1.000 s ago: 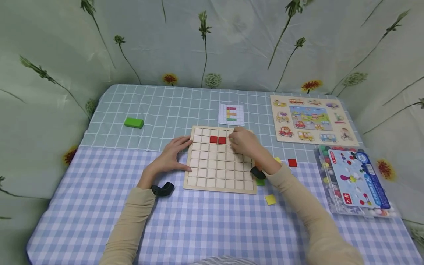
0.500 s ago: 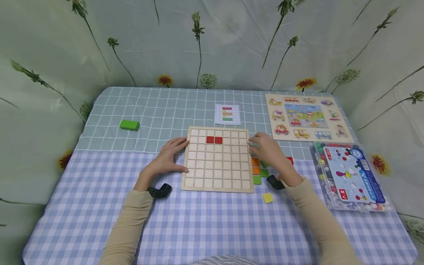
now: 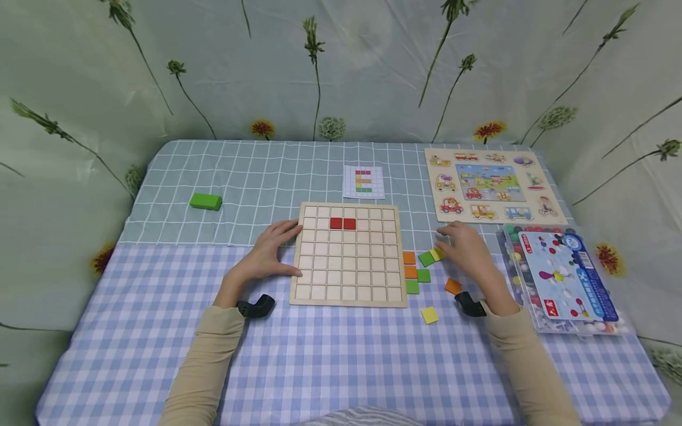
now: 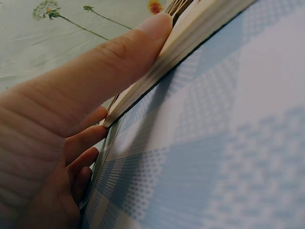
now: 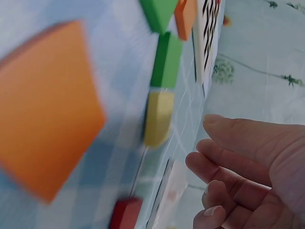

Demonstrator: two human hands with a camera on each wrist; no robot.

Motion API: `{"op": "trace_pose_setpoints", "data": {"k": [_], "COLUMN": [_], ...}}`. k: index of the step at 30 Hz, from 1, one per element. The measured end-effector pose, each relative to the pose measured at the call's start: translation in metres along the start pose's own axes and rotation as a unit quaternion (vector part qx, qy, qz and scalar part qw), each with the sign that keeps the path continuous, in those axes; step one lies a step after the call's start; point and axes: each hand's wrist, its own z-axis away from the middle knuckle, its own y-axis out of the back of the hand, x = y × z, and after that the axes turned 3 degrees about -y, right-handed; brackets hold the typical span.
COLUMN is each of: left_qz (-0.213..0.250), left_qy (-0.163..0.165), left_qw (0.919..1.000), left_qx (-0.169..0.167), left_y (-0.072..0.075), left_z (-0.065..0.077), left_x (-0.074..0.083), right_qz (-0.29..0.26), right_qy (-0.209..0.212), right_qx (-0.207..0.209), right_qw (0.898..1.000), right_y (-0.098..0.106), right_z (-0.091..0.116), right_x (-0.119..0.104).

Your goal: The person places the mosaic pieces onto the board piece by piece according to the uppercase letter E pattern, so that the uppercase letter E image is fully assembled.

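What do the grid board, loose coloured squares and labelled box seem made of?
Grid board: probably wood; pale, matte, with streaky layers along its edge.
Loose coloured squares: perhaps painted wood or plastic; smooth, evenly coloured, no visible grain.
Labelled box: likely clear plastic, since coloured pieces show through.

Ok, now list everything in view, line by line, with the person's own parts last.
Grid board: 1, pale wood, table centre
Red tiles: 3, red, two on grid board, one loose in right wrist view
Orange tiles: 3, orange, right of grid board
Green tiles: 3, green, right of grid board
Yellow tiles: 2 visible, yellow, right of grid board
Pattern card: 1, white with coloured squares, beyond grid board
Block: 1, green, far left
Picture puzzle: 1, pale wood, multicoloured pictures, far right
Box: 1, clear, blue label, right
Table covering: count unclear, blue-white check near, grey grid far
Backdrop: 1, pale, floral, behind
Wrist devices: 2, black, at wrists
Sleeves: 2, beige, forearms
Left hand: 1, bare, touching grid board's left edge
Right hand: 1, bare, near a yellow tile
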Motion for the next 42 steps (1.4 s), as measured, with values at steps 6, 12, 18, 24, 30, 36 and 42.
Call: {"op": "trace_pose_setpoints", "data": {"k": [6,12,18,24,30,36,42], "left_qz": [-0.001,-0.001,-0.002,0.000,0.002,0.003,0.004], "left_qy": [-0.003,-0.001,-0.003,-0.003,-0.001,-0.001,0.002], "left_qw": [1.0000,1.0000,1.0000,1.0000,1.0000,1.0000,1.0000], "left_qx": [0.004,0.002,0.002,0.000,0.000,0.001,0.000], "left_y": [0.000,0.000,0.000,0.000,0.001,0.001,0.001], "left_z": [0.001,0.000,-0.001,-0.001,0.000,0.001,0.000], "left_x": [0.000,0.001,0.000,0.000,0.000,0.001,0.002], "right_qz": [-0.005,-0.029,-0.038,-0.028,-0.022,-0.007,0.004], "right_qy": [-0.002,-0.027,-0.046,-0.053,-0.072,-0.077,-0.081], "right_qx": [0.006,-0.019,-0.039,-0.046,-0.056,-0.054,-0.043], "right_qw": [1.000,0.999,0.997,0.997,0.996,0.996,0.996], "right_y": [0.002,0.006,0.007,0.006,0.007,0.005,0.004], "right_z": [0.008,0.015,0.019,0.022,0.026,0.027,0.028], "right_x": [0.015,0.023,0.026,0.027,0.028,0.030,0.029]}}
